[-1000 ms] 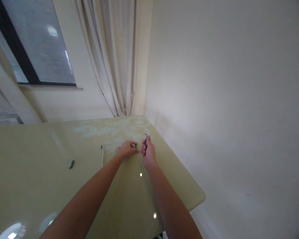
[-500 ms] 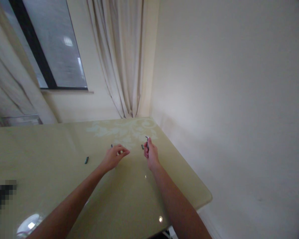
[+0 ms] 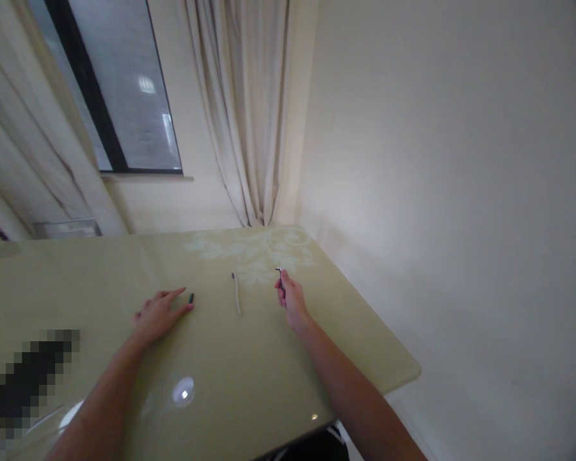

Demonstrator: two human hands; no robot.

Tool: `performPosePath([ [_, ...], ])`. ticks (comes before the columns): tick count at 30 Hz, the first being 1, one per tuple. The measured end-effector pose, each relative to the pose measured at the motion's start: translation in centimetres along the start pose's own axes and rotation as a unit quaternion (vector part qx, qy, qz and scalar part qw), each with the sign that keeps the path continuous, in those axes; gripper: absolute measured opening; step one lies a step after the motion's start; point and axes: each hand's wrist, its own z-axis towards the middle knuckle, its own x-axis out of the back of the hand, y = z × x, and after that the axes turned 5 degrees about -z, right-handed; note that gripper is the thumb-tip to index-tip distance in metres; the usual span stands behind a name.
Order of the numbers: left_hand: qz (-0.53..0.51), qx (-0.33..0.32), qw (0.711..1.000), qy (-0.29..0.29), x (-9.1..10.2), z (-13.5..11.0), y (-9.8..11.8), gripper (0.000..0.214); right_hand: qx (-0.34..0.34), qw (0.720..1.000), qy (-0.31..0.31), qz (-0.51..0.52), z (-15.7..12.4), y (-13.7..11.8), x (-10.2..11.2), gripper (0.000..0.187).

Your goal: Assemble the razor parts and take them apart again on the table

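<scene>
My left hand (image 3: pixel 160 314) is over the left part of the table, thumb and forefinger spread apart. Between their tips is a small dark oblong piece (image 3: pixel 191 298); the grip has not closed on it. My right hand (image 3: pixel 292 302) is closed around a small shiny metal tool (image 3: pixel 279 274) with a bent tip, pointing up and away from me; its lower part is hidden in the fingers. Between the hands lies a slim white stick with a dark end (image 3: pixel 237 298), like a toothbrush.
Everything lies on a glossy pale green table (image 3: pixel 249 358) with a white floral pattern at its far corner. A wall (image 3: pixel 413 192) runs along its right side. Curtains (image 3: pixel 249 115) and a window (image 3: pixel 125 89) are behind it. A pixelated dark shape (image 3: pixel 33 378) is at the left.
My left hand has moved left to the dark oblong piece, uncovering the white stick. My right hand keeps the metal tool. The small dark piece beside it is out of sight.
</scene>
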Motion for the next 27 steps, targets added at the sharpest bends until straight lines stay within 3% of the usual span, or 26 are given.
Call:
performPosePath([
  [3, 0.008, -0.009, 1.000, -0.004, -0.6, 0.0, 0.9, 0.058, -0.009, 1.000, 0.003, -0.005, -0.3, 0.6, -0.4, 0.066],
  [7, -0.018, -0.039, 0.999, -0.016, -0.8, 0.4, 0.4, 0.054, -0.017, 1.000, 0.002, -0.015, -0.5, 1.1, -0.5, 0.066],
  [10, -0.047, -0.050, 0.998, 0.015, -0.9, 0.4, 0.7, 0.049, -0.017, 1.000, -0.004, -0.009, -0.6, 1.0, -0.5, 0.065],
  [13, -0.146, -0.079, 0.983, 0.083, -1.2, -0.6, 3.3, 0.047, -0.047, 0.997, -0.052, 0.038, -0.7, 0.7, -0.7, 0.059],
  [16, -0.282, -0.157, 0.936, 0.143, -1.8, -3.2, 8.3, 0.048, -0.081, 0.983, -0.139, 0.087, -1.3, 0.2, -0.9, 0.051],
  [20, -0.341, -0.296, 0.885, 0.114, -2.7, -7.4, 14.2, 0.036, -0.091, 0.969, -0.211, 0.090, -2.3, -0.2, -1.1, 0.047],
  [23, -0.361, -0.314, 0.871, 0.111, -3.3, -9.0, 15.4, 0.033, -0.093, 0.957, -0.263, 0.084, -2.8, -0.3, -1.2, 0.043],
  [27, -0.377, -0.312, 0.865, 0.112, -3.5, -9.2, 14.8, 0.031, -0.099, 0.951, -0.286, 0.065, -3.2, -0.2, -1.4, 0.041],
])
